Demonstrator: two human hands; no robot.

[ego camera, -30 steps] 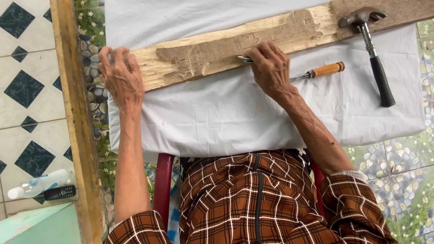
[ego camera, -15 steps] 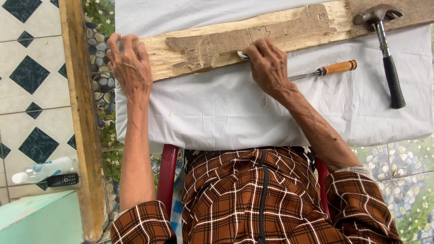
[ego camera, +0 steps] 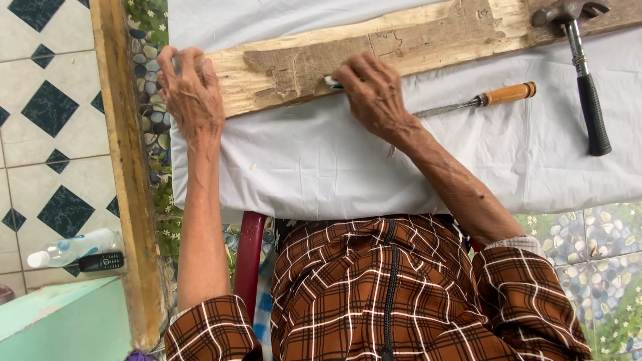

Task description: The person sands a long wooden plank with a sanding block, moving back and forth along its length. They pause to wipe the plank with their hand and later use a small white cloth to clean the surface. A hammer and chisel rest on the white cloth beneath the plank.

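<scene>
A long rough wooden plank [ego camera: 414, 37] lies across a white cloth [ego camera: 334, 167], slanting up to the right. My left hand [ego camera: 190, 90] grips the plank's left end, fingers curled over it. My right hand [ego camera: 371, 93] rests on the plank's near edge, closed on a small pale tool [ego camera: 331, 82] whose tip touches the carved brown patch of the wood. A chisel with an orange wooden handle [ego camera: 478, 101] lies on the cloth just right of my right wrist. A black-handled hammer [ego camera: 583, 73] lies further right, its head on the plank.
A tall wooden beam [ego camera: 124, 180] stands along the left of the cloth. Beyond it is a tiled floor with a plastic bottle [ego camera: 73, 247] and a dark phone-like device [ego camera: 100, 261]. A red chair frame [ego camera: 249, 261] shows under the cloth. Pebble-patterned flooring lies at right.
The whole view has shifted slightly right and down. My right hand has moved a little left along the plank's edge; my left hand keeps its grip.
</scene>
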